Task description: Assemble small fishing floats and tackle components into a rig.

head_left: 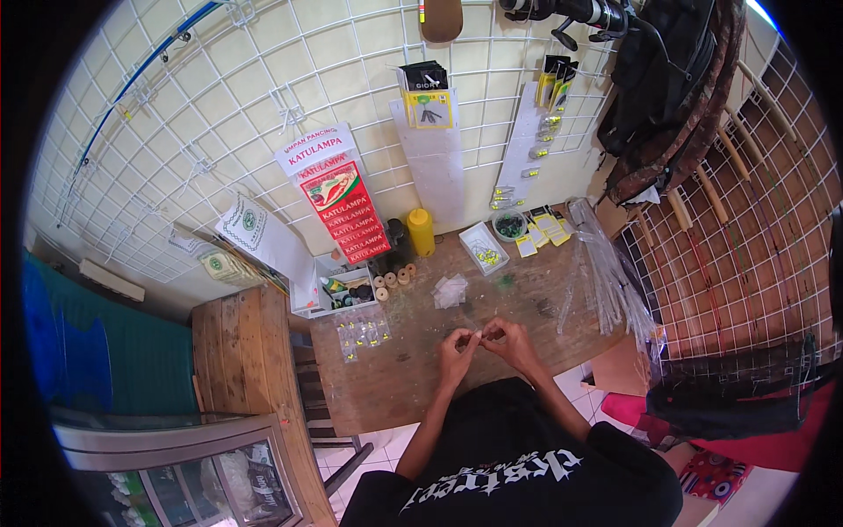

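Over the front of the wooden table (413, 369), my left hand (457, 353) and my right hand (509, 343) meet with fingertips pinched together. Whatever sits between them is too small to make out. Just beyond the hands lies a loose pile of small clear plastic bags (450, 292). Left of them, several little clear packets (362, 332) with yellow-green bits inside are laid out in rows. A white tray (484, 249) holding small yellow-green pieces stands farther back, beside a round tub (508, 226) of dark green items.
A yellow bottle (421, 233) stands at the back near several spools (392, 280) and a white box (338, 294) of supplies. Yellow-and-black cards (546, 229) lie back right, with long clear plastic sleeves (606, 272) beyond. A white wire grid (342, 79) with hanging packets rises behind.
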A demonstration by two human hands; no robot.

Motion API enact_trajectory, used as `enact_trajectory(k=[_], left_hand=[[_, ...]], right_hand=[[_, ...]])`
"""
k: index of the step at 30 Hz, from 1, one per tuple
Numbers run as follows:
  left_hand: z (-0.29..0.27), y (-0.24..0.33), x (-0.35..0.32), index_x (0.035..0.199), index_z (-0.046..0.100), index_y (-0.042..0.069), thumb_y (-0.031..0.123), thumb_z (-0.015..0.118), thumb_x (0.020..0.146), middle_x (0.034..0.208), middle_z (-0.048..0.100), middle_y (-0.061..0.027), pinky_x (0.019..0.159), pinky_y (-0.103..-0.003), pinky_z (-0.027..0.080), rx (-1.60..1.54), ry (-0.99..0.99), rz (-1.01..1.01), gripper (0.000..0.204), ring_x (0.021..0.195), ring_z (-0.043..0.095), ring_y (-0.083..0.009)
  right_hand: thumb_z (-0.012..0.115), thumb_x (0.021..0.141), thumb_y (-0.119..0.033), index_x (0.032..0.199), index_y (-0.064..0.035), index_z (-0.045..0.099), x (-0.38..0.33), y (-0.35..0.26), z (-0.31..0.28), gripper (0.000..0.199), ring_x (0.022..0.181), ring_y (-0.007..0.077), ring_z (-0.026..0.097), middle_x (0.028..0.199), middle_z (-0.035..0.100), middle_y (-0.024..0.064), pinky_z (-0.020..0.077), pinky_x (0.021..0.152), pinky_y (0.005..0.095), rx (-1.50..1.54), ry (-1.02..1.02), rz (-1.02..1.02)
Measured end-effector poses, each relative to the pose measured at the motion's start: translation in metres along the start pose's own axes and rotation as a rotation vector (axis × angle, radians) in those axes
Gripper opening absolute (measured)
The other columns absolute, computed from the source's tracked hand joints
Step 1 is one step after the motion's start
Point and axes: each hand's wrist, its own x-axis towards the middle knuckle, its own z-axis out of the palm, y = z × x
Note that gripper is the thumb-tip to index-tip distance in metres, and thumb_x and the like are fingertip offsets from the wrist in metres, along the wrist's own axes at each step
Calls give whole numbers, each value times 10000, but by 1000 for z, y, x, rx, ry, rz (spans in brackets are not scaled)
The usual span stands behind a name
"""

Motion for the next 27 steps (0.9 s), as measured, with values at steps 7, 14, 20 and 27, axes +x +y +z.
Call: enact_trajectory(k=[7,14,20,27], left_hand=[[-4,5,0,881,630,3,216,639,886,753,646,-16,634,-217,451,-37,-69,-36,213,694,583,-57],[-1,11,0,862,623,5,222,640,882,727,640,-16,617,-235,442,56,-65,12,219,680,565,-62],[-3,10,0,838,608,4,210,626,886,711,632,-12,628,-237,443,86,-74,13,212,673,552,-56],[-8,12,-4,887,592,17,207,616,903,747,612,2,627,-216,446,-75,-136,2,192,697,549,-49]], right_hand=[[697,808,-34,873,14,635,1,16,-2,102,793,124,645,827,678,63,523,718,266,330,-112,135],[697,800,-35,903,30,653,3,16,-9,130,799,119,644,842,683,72,516,735,251,277,-154,116],[701,792,-34,915,32,655,4,7,-11,147,783,113,645,812,687,73,514,727,240,265,-194,159],[693,807,-30,933,28,659,5,12,-12,143,792,103,642,838,690,71,517,724,235,397,-272,193]])
